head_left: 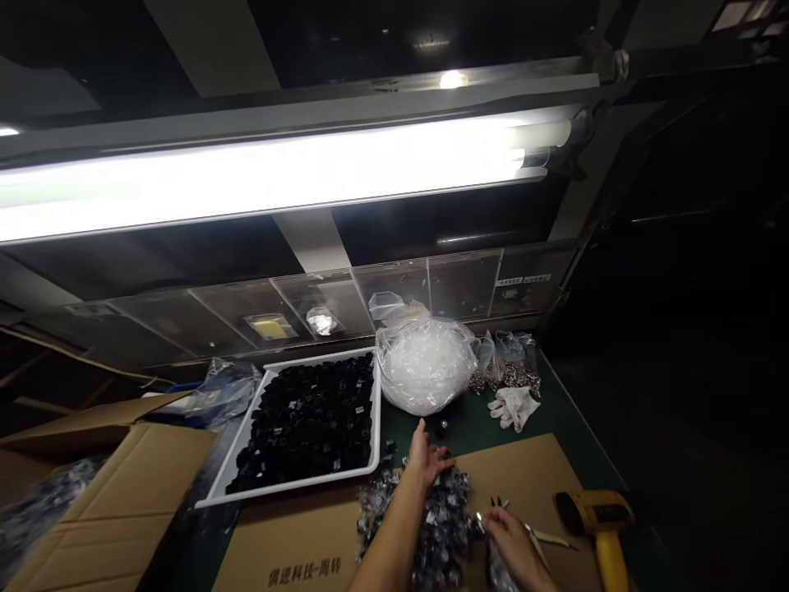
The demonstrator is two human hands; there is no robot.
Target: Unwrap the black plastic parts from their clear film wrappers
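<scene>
My left hand (428, 460) has its fingers spread at the back edge of a pile of small dark parts in clear wrapping (440, 526), with nothing visible in its grasp. On the pile's right side, my right hand (511, 538) has thumb and fingers pinched together. A small shiny bit (479, 521) shows at its fingertips, too small to name. Pliers with pale handles (551, 539) lie partly hidden behind the right hand. Below that hand is some clear plastic (500, 571). Pile and pliers rest on a flat cardboard sheet (511, 469).
A white tray (377, 427) of black parts stands left of a large clear bag (425, 366). Small bags of metal parts (521, 374) and white gloves (513, 407) lie right. A yellow heat gun (607, 526) and open carton (117, 501) flank the sheet. A lamp (277, 177) hangs above.
</scene>
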